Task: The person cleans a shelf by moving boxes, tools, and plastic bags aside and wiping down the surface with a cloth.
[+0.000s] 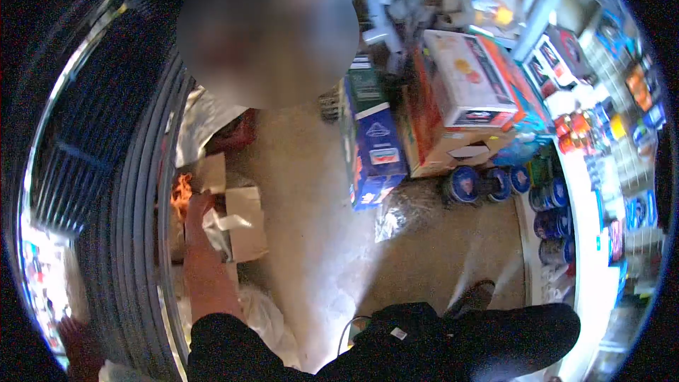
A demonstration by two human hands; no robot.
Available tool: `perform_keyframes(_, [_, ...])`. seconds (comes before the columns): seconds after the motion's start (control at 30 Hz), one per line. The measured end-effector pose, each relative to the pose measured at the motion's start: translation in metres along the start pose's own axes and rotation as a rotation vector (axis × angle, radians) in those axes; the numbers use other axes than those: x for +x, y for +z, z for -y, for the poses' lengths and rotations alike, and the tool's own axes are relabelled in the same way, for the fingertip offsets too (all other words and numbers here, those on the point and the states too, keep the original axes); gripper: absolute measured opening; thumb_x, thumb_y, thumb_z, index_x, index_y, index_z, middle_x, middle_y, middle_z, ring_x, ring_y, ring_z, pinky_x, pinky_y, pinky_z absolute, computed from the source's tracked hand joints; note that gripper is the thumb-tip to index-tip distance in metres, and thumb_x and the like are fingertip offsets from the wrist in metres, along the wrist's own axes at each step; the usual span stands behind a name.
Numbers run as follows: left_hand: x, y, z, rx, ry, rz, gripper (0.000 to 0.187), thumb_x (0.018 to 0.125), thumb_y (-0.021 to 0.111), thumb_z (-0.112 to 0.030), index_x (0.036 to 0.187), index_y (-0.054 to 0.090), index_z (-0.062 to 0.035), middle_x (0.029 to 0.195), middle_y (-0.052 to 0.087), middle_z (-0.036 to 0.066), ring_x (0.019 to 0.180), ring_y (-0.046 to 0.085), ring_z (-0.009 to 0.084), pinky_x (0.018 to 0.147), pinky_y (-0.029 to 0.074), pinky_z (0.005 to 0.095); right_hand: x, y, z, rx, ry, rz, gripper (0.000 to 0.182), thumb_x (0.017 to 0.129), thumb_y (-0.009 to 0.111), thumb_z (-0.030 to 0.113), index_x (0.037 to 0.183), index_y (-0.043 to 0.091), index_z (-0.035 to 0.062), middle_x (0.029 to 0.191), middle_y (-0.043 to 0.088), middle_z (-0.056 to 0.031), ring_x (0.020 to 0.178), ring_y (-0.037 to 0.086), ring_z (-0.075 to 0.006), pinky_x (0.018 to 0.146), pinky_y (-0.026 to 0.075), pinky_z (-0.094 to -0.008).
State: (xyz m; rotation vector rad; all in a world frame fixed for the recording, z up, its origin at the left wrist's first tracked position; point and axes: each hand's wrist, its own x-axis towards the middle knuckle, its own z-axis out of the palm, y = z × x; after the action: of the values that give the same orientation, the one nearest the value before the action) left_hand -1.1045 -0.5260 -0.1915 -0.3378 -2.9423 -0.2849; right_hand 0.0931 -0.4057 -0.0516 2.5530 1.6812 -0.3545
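Note:
My left hand (201,205) reaches down at the left into an open cardboard box (246,230) with raised flaps, the bare forearm stretched out from a black sleeve. Its fingers are dim and partly hidden, so I cannot tell whether they hold anything. Just left of the hand lies a bright orange, crinkled thing (182,191). A pale, shiny sheet (225,222) sticks up beside the wrist. My right hand is out of the picture.
A grey ribbed shutter (138,191) runs along the left. Large cartons (463,92) and a blue box (378,145) stand on the floor, with blue-lidded tubs (463,184) beside them. Clear plastic wrap (389,223) lies nearby. Lit shelves (608,170) line the right. A blurred patch covers the top.

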Motion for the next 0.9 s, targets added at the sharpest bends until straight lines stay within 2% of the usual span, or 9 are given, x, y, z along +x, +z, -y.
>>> perform_keyframes(0.27, [-0.031,-0.05,-0.064,-0.632,0.228,-0.281,0.02,0.087,0.057,-0.012,0.102,0.064,0.0002,0.096,0.065,0.018,0.084,0.062,0.0316,0.083,0.05,0.0394,-0.005,-0.052,0.046,0.007,-0.244,-0.075,0.032,0.097,0.055,0.035,0.11,0.067,0.0083,0.086,0.072,-0.0099,0.082,0.069,-0.0226,0.079,0.053,-0.038])
perform_keyframes(0.47, [-0.092,-0.12,-0.181,-0.417,1.07,0.384,0.016,0.087,0.056,-0.005,0.098,0.066,-0.0012,0.09,0.068,0.015,0.079,0.065,0.0273,0.08,0.051,0.0331,0.029,-0.022,0.006,0.128,-0.136,-0.04,0.029,0.095,0.053,0.019,0.112,0.061,-0.0033,0.094,0.065,-0.0141,0.089,0.06,-0.0234,0.083,0.05,-0.0381])
perform_keyframes(0.53, [-0.11,-0.158,-0.22,-0.507,1.092,0.26,0.018,0.087,0.054,-0.003,0.1,0.067,-0.0022,0.093,0.069,0.012,0.084,0.065,0.025,0.079,0.051,0.0319,0.049,0.039,-0.088,0.184,-0.264,-0.279,0.035,0.094,0.058,0.023,0.118,0.063,-0.0019,0.102,0.069,-0.021,0.085,0.063,-0.0353,0.084,0.051,-0.0407])
perform_keyframes(0.57, [-0.124,-0.177,-0.237,-0.634,1.023,0.202,0.02,0.087,0.054,-0.002,0.101,0.067,-0.0025,0.095,0.07,0.01,0.087,0.065,0.0237,0.079,0.051,0.0313,0.031,0.031,-0.066,-0.385,-0.511,-0.408,0.036,0.096,0.058,0.027,0.117,0.063,-0.0016,0.096,0.068,-0.0229,0.084,0.062,-0.0373,0.082,0.05,-0.0405])
perform_keyframes(0.63, [-0.162,-0.169,-0.272,-0.859,0.789,0.262,0.021,0.087,0.053,-0.002,0.102,0.068,-0.0023,0.097,0.07,0.01,0.089,0.064,0.0222,0.079,0.051,0.0305,-0.003,-0.01,0.022,0.053,-0.035,-0.096,0.03,0.097,0.057,0.023,0.112,0.064,-0.0022,0.103,0.067,-0.0189,0.088,0.063,-0.0297,0.085,0.049,-0.0386])
perform_keyframes(0.73, [-0.257,-0.107,-0.328,-0.721,1.214,0.504,0.024,0.088,0.053,-0.008,0.108,0.068,-0.0053,0.097,0.07,0.008,0.082,0.065,0.0259,0.076,0.053,0.0368,-0.022,-0.036,0.094,0.272,-0.074,-0.119,0.023,0.1,0.053,0.016,0.111,0.063,-0.0013,0.091,0.067,-0.0083,0.084,0.063,-0.0161,0.075,0.051,-0.0305])
perform_keyframes(0.83, [-0.315,-0.052,-0.323,0.134,1.448,0.764,0.025,0.09,0.051,-0.02,0.099,0.069,-0.0052,0.09,0.067,0.019,0.08,0.065,0.039,0.07,0.052,0.0417,-0.03,-0.04,0.104,0.376,0.029,-0.052,0.024,0.097,0.058,0.017,0.116,0.065,0.0037,0.09,0.07,-0.0095,0.082,0.066,-0.0158,0.074,0.052,-0.0288])
perform_keyframes(0.87, [-0.326,-0.037,-0.324,-0.44,1.389,0.726,0.023,0.088,0.052,-0.02,0.095,0.068,-0.0035,0.087,0.067,0.02,0.079,0.064,0.0404,0.07,0.051,0.0432,-0.033,-0.031,0.091,0.071,-0.174,-0.283,0.031,0.095,0.061,0.022,0.118,0.065,0.0027,0.097,0.071,-0.0126,0.086,0.067,-0.0186,0.079,0.052,-0.0317])
perform_keyframes(0.9, [-0.335,-0.029,-0.332,-0.444,1.481,0.787,0.023,0.088,0.052,-0.02,0.095,0.068,-0.0035,0.087,0.067,0.02,0.079,0.064,0.0404,0.07,0.051,0.0432,-0.038,-0.041,0.098,0.102,0.118,-0.086,0.037,0.093,0.063,0.028,0.119,0.065,0.0011,0.102,0.072,-0.0151,0.092,0.067,-0.0204,0.085,0.051,-0.035])
